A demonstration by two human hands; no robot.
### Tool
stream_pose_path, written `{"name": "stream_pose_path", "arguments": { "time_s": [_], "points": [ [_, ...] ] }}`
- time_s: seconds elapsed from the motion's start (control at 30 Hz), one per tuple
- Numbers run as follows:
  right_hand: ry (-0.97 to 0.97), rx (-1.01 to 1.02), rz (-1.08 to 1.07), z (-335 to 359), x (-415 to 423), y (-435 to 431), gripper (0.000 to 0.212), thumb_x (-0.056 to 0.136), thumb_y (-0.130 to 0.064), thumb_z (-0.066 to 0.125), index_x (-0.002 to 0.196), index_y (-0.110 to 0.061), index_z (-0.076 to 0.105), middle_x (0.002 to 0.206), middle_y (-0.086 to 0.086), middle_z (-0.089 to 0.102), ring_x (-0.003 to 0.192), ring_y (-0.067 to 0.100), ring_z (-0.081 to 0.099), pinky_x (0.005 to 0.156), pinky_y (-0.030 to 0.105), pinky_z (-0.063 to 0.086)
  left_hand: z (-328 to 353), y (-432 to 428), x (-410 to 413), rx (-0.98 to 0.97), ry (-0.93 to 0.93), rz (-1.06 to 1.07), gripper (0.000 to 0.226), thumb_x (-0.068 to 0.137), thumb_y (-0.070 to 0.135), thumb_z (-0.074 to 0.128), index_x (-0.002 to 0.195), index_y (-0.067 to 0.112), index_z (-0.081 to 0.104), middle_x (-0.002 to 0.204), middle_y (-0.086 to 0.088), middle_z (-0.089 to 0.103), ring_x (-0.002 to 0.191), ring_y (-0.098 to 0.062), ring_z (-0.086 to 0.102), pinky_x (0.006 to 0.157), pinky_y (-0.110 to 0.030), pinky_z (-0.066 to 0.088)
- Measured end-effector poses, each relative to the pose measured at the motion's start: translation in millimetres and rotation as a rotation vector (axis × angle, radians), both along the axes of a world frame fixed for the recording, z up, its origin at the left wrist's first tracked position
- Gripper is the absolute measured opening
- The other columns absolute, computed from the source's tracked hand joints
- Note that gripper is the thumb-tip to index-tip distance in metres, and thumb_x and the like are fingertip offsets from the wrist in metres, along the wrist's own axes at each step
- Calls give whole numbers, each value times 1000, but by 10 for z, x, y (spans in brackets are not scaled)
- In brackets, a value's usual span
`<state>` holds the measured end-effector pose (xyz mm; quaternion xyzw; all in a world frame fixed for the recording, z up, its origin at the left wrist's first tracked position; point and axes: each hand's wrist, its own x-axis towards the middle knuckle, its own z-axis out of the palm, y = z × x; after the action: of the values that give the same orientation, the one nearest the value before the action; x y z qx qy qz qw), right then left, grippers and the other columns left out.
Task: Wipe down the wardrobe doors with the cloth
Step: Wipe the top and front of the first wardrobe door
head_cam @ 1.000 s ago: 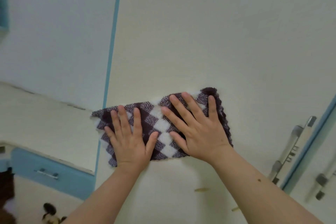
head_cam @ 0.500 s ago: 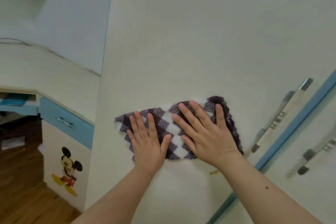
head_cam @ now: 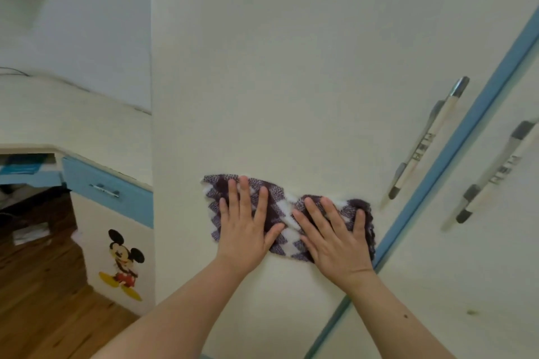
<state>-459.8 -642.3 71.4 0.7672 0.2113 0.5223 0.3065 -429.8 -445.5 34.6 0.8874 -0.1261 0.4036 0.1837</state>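
Observation:
A purple-and-white patterned cloth (head_cam: pixel 287 207) lies spread flat on the cream wardrobe door (head_cam: pixel 291 67), low on the panel. My left hand (head_cam: pixel 246 230) presses its left half with the palm flat and fingers spread. My right hand (head_cam: pixel 335 237) presses its right half the same way, close to the blue strip (head_cam: pixel 455 151) between the doors. Both hands hold the cloth against the door. A second cream door (head_cam: pixel 481 285) stands to the right of the strip.
A long metal handle (head_cam: pixel 428 137) sits on the wiped door above and right of my right hand; another handle (head_cam: pixel 495 172) is on the right door. Left of the wardrobe are a desk with a blue drawer (head_cam: pixel 108 189), a cartoon mouse sticker (head_cam: pixel 124 262) and wooden floor (head_cam: pixel 43 300).
Both hands slid the cloth down the door and toward the blue strip. The cloth stretched out wider, and my hands moved slightly apart.

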Motion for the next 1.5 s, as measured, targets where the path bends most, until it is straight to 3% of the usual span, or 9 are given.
{"name": "stream_pose_path", "arguments": {
  "time_s": [0.2, 0.4, 0.53, 0.87, 1.17, 1.27, 1.37, 1.5],
  "points": [
    [-5, 92, -19, 136, -72, -47, 55, 97, -44, 26, 148, -27, 16, 158, 0, -2, 144, 20, -1, 108, 55, -11, 105, -27, -67, -4, -6, -40, 78, 90, 65, 13, 147, 18, -8, 152, -16, -22, 140, -36, -15, 101, -63, 13],
    [-51, 133, -6, 314, -87, -142, 52, 95, -46, 32, 145, -28, 28, 158, 0, 1, 144, 21, 1, 109, 55, -10, 383, -135, -37, 15, -78, -79, 76, 89, 67, 12, 147, 22, -11, 151, -13, -26, 140, -34, -17, 103, -63, 5],
    [-72, 158, 8, 374, -110, -222, 54, 95, -46, 35, 145, -28, 25, 158, 0, 1, 144, 22, 1, 109, 56, -8, 536, -263, -13, 15, -135, -99, 78, 88, 69, 12, 146, 24, -15, 149, -12, -31, 139, -35, -20, 108, -62, -2],
    [-32, 248, 5, -270, -120, -271, 57, 97, -43, 29, 149, -27, 12, 158, 2, -2, 144, 25, -1, 107, 62, -4, 184, -370, 131, 145, -303, -124, 82, 86, 71, 11, 146, 21, -15, 151, -15, -27, 139, -37, -19, 105, -64, -6],
    [65, 206, -47, -662, -204, -304, 56, 97, -43, 28, 149, -28, 11, 158, -1, -3, 144, 23, -2, 106, 63, -2, -312, -383, -35, 133, -122, -132, 74, 89, 65, 2, 146, 21, -16, 152, -15, -25, 140, -37, -17, 99, -68, 20],
    [90, 214, -60, -629, -245, -311, 56, 98, -43, 28, 148, -29, 11, 158, -2, -3, 144, 21, -1, 105, 64, 3, -284, -367, -77, 129, -73, -117, 75, 88, 66, 3, 146, 21, -15, 152, -15, -23, 140, -35, -17, 90, -69, 32],
    [65, 239, -70, -478, -248, -278, 58, 96, -44, 31, 149, -28, 12, 158, -2, -3, 144, 20, -1, 106, 63, 3, -172, -340, -70, 74, -71, -130, 77, 88, 68, 8, 146, 23, -13, 152, -11, -24, 141, -32, -17, 90, -69, 33],
    [-28, 337, -87, -18, -146, -138, 59, 96, -44, 31, 149, -28, 8, 157, -2, -8, 144, 21, -6, 107, 59, -10, 272, -296, 39, -51, -116, -112, 74, 89, 67, 12, 146, 27, -13, 151, -6, -29, 140, -28, -21, 97, -70, 21]
  ]
}}
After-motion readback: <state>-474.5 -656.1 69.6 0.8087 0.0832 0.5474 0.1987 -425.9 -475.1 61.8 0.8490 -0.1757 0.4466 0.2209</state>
